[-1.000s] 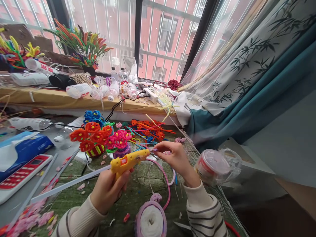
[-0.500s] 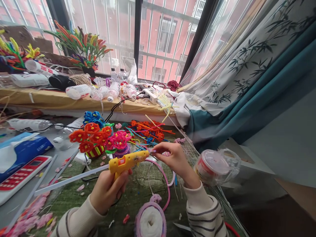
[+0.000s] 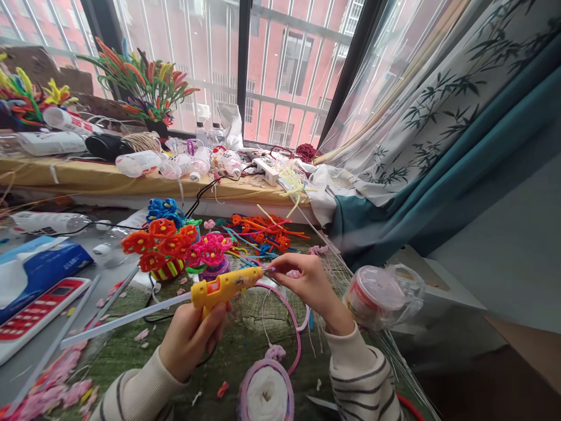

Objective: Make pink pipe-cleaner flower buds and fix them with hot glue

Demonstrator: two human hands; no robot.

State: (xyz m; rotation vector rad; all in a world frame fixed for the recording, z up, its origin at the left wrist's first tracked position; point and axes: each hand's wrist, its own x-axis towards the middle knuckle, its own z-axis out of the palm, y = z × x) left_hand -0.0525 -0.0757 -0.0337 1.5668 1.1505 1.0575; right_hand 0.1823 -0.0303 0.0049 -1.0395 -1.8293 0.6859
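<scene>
My left hand [image 3: 193,336] is wrapped round the handle of a yellow hot glue gun [image 3: 228,287], which points to the right. A long pale glue stick [image 3: 131,318] sticks out of its back end. My right hand [image 3: 307,286] pinches something small and pale purple right at the gun's nozzle; most of it is hidden by the fingers. Below the hands stands a round pot [image 3: 266,394] with a lilac rim and a white filling. A pink pipe cleaner [image 3: 294,324] curves across the table between that pot and my right hand.
Pipe-cleaner flowers in orange [image 3: 162,240], blue [image 3: 164,210] and pink [image 3: 210,248] stand beyond the gun. A clear plastic tub [image 3: 379,292] sits at the table's right edge. On the left lie a red-and-white calculator [image 3: 39,316] and a blue tissue pack [image 3: 44,266]. A blade [image 3: 322,403] lies near the front.
The whole view has shifted very slightly. Both hands and the glue gun keep nearly the same pose, with the nozzle still at my right fingertips.
</scene>
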